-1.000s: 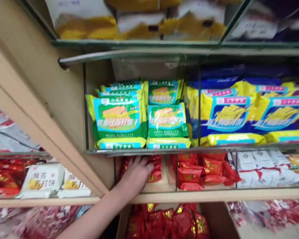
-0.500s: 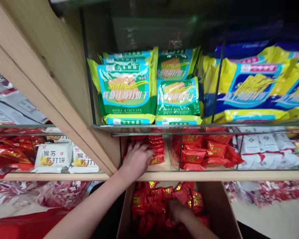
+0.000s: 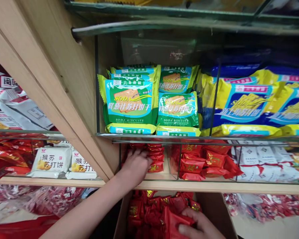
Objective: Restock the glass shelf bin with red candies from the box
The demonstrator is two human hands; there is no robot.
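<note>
My left hand (image 3: 137, 166) reaches into a low shelf compartment. Its bent fingers rest among small red snack packets (image 3: 156, 162) stacked there, and the fingertips are hidden. Below the shelf, my right hand (image 3: 195, 225) grips a red snack packet (image 3: 175, 220) between thumb and fingers. It holds this packet just above a cardboard box (image 3: 215, 212), where many similar red packets with gold print (image 3: 144, 209) lie loosely piled.
Green soda biscuit packs (image 3: 129, 103) and blue-yellow packs (image 3: 246, 99) stand on the shelf above. A clear divider separates more red packets (image 3: 194, 159) on the right. At left are a wooden upright (image 3: 72, 99) and white biscuit packs (image 3: 52, 159).
My right hand has come up from the pile in the box with a red snack packet in its grip. My left hand stays in the compartment. The view has tilted slightly upward.
</note>
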